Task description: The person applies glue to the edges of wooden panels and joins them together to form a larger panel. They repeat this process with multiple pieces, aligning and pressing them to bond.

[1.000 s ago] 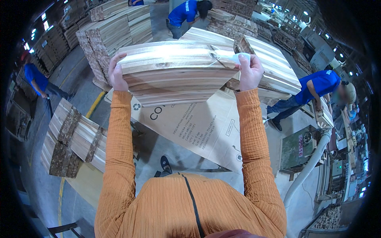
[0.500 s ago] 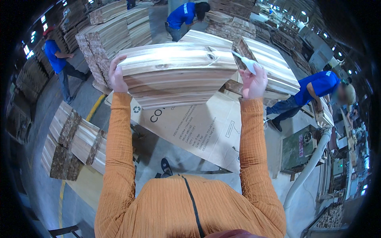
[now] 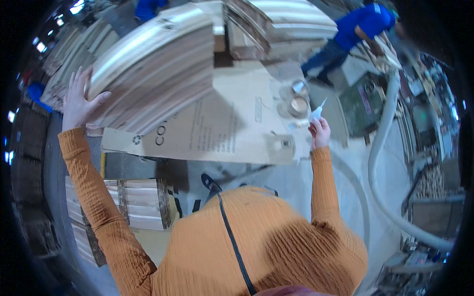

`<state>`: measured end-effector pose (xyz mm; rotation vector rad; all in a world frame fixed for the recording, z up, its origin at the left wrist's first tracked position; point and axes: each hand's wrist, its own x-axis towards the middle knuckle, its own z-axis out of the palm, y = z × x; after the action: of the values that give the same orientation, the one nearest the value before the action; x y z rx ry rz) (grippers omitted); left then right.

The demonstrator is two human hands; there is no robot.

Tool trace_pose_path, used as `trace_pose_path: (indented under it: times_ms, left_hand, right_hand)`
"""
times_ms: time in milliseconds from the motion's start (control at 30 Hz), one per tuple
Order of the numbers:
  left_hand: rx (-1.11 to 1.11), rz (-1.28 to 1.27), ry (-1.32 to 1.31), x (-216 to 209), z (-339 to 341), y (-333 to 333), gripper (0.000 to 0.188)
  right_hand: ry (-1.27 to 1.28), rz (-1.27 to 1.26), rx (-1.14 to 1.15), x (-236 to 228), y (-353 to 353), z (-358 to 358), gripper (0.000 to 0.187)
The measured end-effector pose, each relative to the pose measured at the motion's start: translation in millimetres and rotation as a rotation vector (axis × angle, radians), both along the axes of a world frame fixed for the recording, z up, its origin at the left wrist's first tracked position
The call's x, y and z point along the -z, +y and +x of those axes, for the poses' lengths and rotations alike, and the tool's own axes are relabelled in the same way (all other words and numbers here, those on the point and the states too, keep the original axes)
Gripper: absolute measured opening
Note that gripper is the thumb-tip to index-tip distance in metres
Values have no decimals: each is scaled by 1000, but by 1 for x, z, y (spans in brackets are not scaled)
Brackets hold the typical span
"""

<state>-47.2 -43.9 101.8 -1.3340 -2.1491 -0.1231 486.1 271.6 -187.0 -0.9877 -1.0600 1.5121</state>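
Note:
A wide panel of striped wood planks (image 3: 163, 74) lies tilted at the left above a printed cardboard sheet (image 3: 197, 140). Against its left end rests my left hand (image 3: 79, 101), thumb and fingers stretched apart. My right hand (image 3: 321, 134) is well away from the panel, at the sheet's right side, its fingers closed round a small white squeeze bottle (image 3: 315, 114) with a thin pointed nozzle, tip upward. Just left of that bottle stand an open round tin (image 3: 298, 105) and a smaller shiny container (image 3: 299, 88).
More wood panels (image 3: 296, 22) are stacked at the back, with others (image 3: 145, 202) low at the left. A co-worker in blue (image 3: 363, 24) bends at the far right. A green machine (image 3: 366, 106) and a pale hose (image 3: 380, 163) stand at the right.
My right hand has left the panel's right end and moved right and nearer with the bottle. The left hand's fingers have spread. The whole view has shifted, so the panel appears further left.

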Motion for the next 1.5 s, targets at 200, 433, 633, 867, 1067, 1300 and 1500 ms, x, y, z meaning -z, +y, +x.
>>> trace_pose_path:
  times_ms: [200,433,633,867,1067,1300,1500]
  left_hand:
    - [164,60,-332,3,-12,14,77]
    - [-124,-62,-122,-8,37,49,89]
    - [-108,-54,29,-2,54,48,94]
    - [-112,-25,25,6,55,40,99]
    - [-141,-44,-63,0,47,43,101]
    - [-111,-38,-163,-5,44,44,101]
    - [-115,-3,-128,-2,45,44,102]
  right_hand:
    - [-851,432,135,59,-22,31,22]
    - [-925,607,115,87,-34,37,34]
    - [-901,676,74,71,-39,51,41]
    - [-423,850,271,-52,-8,7,27]
    - [-500,1507,-307,-216,-15,-167,49]
    - [-794,1734,-480,-278,-3,-268,43]
    - [-876,1810,-528,-287,4,-290,44]
